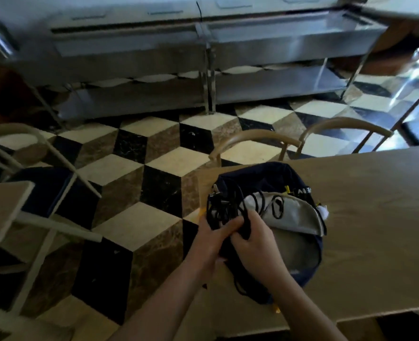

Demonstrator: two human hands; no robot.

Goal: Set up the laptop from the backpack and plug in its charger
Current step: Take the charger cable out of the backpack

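A dark blue backpack [272, 217] was seen lying open at the corner of a wooden bench [375, 217], its pale lining exposed. A tangle of black charger cable [228, 205] was gripped at the bag's mouth by both the left hand [211, 238] and the right hand [255, 242]. No laptop was visible. The cable appeared light and limp, likely best gathered by its bundled loops.

A pale wooden bench [375, 217] carries one thing, a dark blue backpack [257, 173] lying at its left end with its flap open and grey lining showing. The bench stands on a floor [154, 168] of black, cream and brown tiles.
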